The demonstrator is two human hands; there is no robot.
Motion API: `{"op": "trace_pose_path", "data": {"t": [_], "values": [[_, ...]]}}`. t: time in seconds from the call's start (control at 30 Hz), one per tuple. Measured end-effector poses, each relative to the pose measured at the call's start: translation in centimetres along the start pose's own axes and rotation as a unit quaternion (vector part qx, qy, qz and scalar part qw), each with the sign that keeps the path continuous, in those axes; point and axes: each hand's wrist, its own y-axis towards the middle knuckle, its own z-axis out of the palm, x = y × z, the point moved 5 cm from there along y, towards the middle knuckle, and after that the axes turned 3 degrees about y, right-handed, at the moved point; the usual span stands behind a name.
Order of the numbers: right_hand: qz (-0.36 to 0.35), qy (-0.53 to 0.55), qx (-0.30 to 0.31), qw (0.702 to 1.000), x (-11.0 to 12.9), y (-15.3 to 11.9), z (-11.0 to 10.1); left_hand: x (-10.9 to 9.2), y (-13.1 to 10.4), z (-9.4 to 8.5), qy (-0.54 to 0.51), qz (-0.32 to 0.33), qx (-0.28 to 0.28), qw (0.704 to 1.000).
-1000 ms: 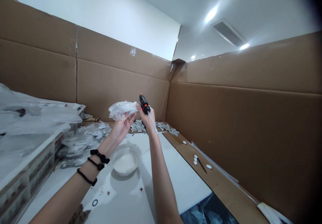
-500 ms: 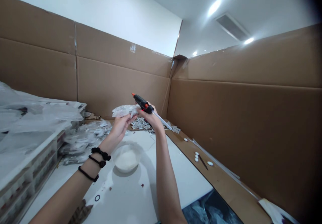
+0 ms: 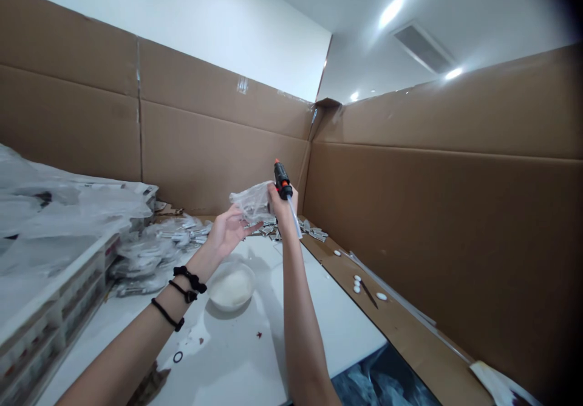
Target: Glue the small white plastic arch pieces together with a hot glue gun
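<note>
Bench enclosed by cardboard, seen from the worker's head. Small dark marks on the far edge of the white plastic sheeting [image 3: 77, 205] at left are too small to read. The work surface is a glossy white tabletop [image 3: 237, 363], bordered at right by brown cardboard [image 3: 401, 333]. Tall cardboard panels [image 3: 218, 126] meet in a far corner; above them appear a white ceiling, bright lamps and a rectangular vent [image 3: 423, 47].

At centre, the right hand [image 3: 281, 211] is closed round a black-and-orange hot-glue gun [image 3: 282, 180], a translucent glue stick [image 3: 295, 219] projecting from its rear; its thumb also meets a clear plastic bag [image 3: 254, 202]. The left hand [image 3: 224, 233] is spread at the bag's near left side. Bag and hands partly cover a far pile of silvery pieces [image 3: 315, 231].

A white bowl [image 3: 230, 305] stands nearer, with bagged parts [image 3: 141, 260] and a slotted crate [image 3: 64, 312] to its left. White ovals [image 3: 381, 296] lie at right.
</note>
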Motion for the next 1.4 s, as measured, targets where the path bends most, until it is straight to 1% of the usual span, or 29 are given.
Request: {"op": "trace_pose_path", "data": {"t": [0.07, 0.13, 0.17, 0.23, 0.3, 0.37, 0.43, 0.5, 0.57, 0.67, 0.77, 0.9, 0.97, 1.03, 1.1, 1.2, 1.3, 1.33, 1.4], "values": [[0.0, -0.008, -0.01, 1.0, 0.2, 0.1, -0.3, 0.1, 0.0, -0.1, -0.017, -0.019, -0.019, 0.999], [0.003, -0.01, -0.018, 1.0, 0.5, 0.1, -0.5, 0.7, 0.0, -0.4, -0.011, -0.052, -0.041, 0.998], [0.005, -0.007, -0.015, 1.0, 0.6, 0.1, -0.5, 1.0, 0.1, -0.6, -0.002, -0.068, -0.047, 0.997], [0.015, 0.005, 0.012, 1.0, 0.7, 0.2, -0.2, 1.7, 0.1, -1.2, 0.022, -0.092, -0.053, 0.994], [0.041, 0.011, 0.047, 0.998, 0.6, 0.1, 0.1, 2.3, 0.2, -1.7, 0.046, -0.103, -0.045, 0.993], [0.068, 0.018, 0.074, 0.995, 0.4, 0.0, 0.3, 2.9, 0.2, -1.9, 0.067, -0.115, -0.023, 0.991], [0.085, 0.027, 0.074, 0.993, 0.2, -0.2, 0.3, 3.1, 0.2, -1.8, 0.079, -0.117, -0.002, 0.99], [0.09, 0.016, 0.055, 0.994, 0.1, -0.2, 0.0, 2.8, 0.2, -1.6, 0.078, -0.085, -0.012, 0.993], [0.087, -0.018, 0.038, 0.995, 0.0, -0.2, -0.3, 2.0, 0.2, -1.3, 0.076, -0.02, -0.051, 0.996], [0.059, -0.066, 0.047, 0.995, 0.4, -0.1, -0.3, 0.9, -0.1, -1.1, 0.079, 0.061, -0.114, 0.988], [0.03, -0.107, 0.07, 0.991, 0.8, -0.2, -0.1, 0.7, -0.1, -1.0, 0.082, 0.092, -0.134, 0.983], [0.017, -0.144, 0.118, 0.982, 0.9, -0.5, 0.5, 0.7, 0.0, -0.8, 0.069, 0.117, -0.126, 0.983], [0.012, -0.141, 0.129, 0.981, 0.8, -0.6, 0.7, 0.7, 0.0, -0.9, 0.055, 0.12, -0.121, 0.984], [0.002, -0.117, 0.123, 0.986, 0.8, -0.5, 0.8, 0.7, 0.1, -1.0, 0.039, 0.105, -0.12, 0.986], [-0.007, -0.078, 0.106, 0.991, 1.1, -0.4, 0.8, 0.7, 0.1, -1.3, 0.021, 0.075, -0.132, 0.988], [-0.012, -0.021, 0.07, 0.997, 1.6, -0.4, 0.7, 1.0, 0.0, -1.9, 0.003, 0.015, -0.159, 0.987], [-0.029, 0.022, 0.033, 0.999, 2.3, -0.8, 0.4, 1.6, -0.2, -2.4, 0.0, -0.048, -0.169, 0.984], [-0.036, 0.032, 0.019, 0.999, 2.5, -0.9, 0.2, 1.7, -0.2, -2.5, 0.001, -0.06, -0.17, 0.984], [-0.047, 0.045, -0.016, 0.998, 2.9, -1.2, -0.4, 1.8, -0.3, -2.5, 0.007, -0.06, -0.162, 0.985]]}}
